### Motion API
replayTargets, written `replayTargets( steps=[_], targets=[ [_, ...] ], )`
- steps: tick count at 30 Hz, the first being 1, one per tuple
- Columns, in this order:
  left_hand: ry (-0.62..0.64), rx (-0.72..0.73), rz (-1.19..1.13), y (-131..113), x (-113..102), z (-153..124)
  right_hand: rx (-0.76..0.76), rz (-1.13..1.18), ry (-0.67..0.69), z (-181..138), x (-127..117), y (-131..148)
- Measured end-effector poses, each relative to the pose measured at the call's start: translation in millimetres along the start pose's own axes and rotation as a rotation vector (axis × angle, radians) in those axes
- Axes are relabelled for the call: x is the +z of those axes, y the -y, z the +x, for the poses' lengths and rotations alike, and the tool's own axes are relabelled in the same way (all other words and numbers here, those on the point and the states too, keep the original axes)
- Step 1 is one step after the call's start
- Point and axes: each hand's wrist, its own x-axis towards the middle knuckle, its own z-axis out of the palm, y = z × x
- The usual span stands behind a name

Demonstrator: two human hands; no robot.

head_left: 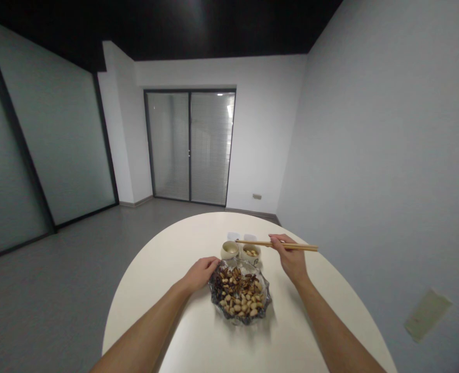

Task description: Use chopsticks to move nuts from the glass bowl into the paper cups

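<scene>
A glass dish (267, 298) full of mixed nuts sits on the round white table (198, 336). My left hand (202, 272) rests against the dish's left rim with its fingers curled on it. My right hand (289, 256) grips a pair of wooden chopsticks (276, 245), held level, with their tips above two small cups. The left cup (229, 249) looks pale inside; the right cup (250, 253) holds a few light nuts.
Two small white pieces (240, 237) lie behind the cups. The table's far edge curves toward a grey floor (58, 280). A grey wall (388, 181) stands close on the right; glass doors with blinds (190, 147) are at the back.
</scene>
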Motion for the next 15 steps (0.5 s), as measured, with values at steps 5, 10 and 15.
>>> replayTargets(
  steps=[5, 10, 15],
  targets=[
    [0.0, -0.002, 0.002, 1, -2, 2, -0.016, -0.005, 0.017, 18, 13, -8],
    [-0.013, -0.011, -0.009, 2, -2, 2, -0.049, -0.038, 0.042, 29, 23, -12],
    [-0.012, -0.006, -0.002, 1, -4, 2, -0.084, -0.06, 0.042, 30, 30, -16]
  ],
)
